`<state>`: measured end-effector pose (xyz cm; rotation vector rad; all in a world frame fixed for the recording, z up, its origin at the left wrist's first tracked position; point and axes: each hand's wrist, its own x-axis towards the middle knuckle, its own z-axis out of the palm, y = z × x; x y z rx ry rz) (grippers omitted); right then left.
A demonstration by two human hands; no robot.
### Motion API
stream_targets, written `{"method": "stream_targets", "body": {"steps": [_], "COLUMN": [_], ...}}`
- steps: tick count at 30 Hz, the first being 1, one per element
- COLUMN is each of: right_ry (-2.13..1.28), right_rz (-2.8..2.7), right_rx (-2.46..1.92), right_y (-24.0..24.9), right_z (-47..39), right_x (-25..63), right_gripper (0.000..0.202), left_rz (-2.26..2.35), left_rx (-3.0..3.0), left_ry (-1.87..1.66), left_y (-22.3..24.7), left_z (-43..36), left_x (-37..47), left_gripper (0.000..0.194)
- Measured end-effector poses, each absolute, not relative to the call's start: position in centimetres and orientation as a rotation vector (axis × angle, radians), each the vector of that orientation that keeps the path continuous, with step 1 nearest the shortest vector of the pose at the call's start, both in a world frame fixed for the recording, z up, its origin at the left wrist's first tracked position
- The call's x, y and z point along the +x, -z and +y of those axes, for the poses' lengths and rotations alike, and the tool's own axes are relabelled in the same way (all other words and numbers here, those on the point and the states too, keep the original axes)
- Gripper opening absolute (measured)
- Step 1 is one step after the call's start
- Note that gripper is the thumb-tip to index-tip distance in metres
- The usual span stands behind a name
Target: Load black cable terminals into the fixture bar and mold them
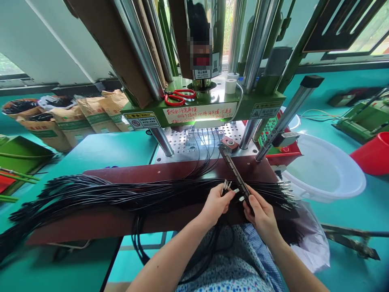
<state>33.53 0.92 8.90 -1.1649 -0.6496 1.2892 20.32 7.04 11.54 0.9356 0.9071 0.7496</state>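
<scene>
Several black cables with small metal connector ends (pixel 226 186) are pinched in my left hand (pixel 216 203), just left of a long dark metal bar. The bar (pixel 235 172) slants up and to the left from my right hand (pixel 260 211), whose fingers wrap round its lower end. Small pale connectors show between the two hands, close to the bar's edge. Behind my hands a thick bundle of black cables (pixel 121 195) lies across the brown board (pixel 106 223), its metal tips at the right end.
The green press (pixel 212 99) stands ahead, with red-handled scissors (pixel 179 96) on its ledge and thin cables running under it. A white basin (pixel 325 166) and a red bucket (pixel 373 154) are at the right. Paper sacks (pixel 69 121) stand at the left.
</scene>
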Motion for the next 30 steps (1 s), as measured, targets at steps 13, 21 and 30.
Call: {"method": "stream_targets", "body": {"steps": [13,21,30], "right_ry": [-1.280,-1.244,-1.323], "right_rz": [-0.684,-0.758,-0.613], "right_rx": [-1.262,-1.285,-1.205], "right_y": [-9.3,-8.7,-9.1], "right_z": [1.1,1.0,1.0], "right_x": [33.4,33.6,33.6], "right_gripper": [0.058,0.049,0.046], "left_rz": [0.925,0.966,1.010], "left_rx": [0.913,1.020,1.065], "left_ry": [-0.798,-0.842,-0.998], "left_y": [-11.7,-11.0,-11.5], "left_z": [6.4,6.1,7.5], "left_x": [20.8,21.1,18.9], "left_gripper": [0.033,0.027,0.032]}}
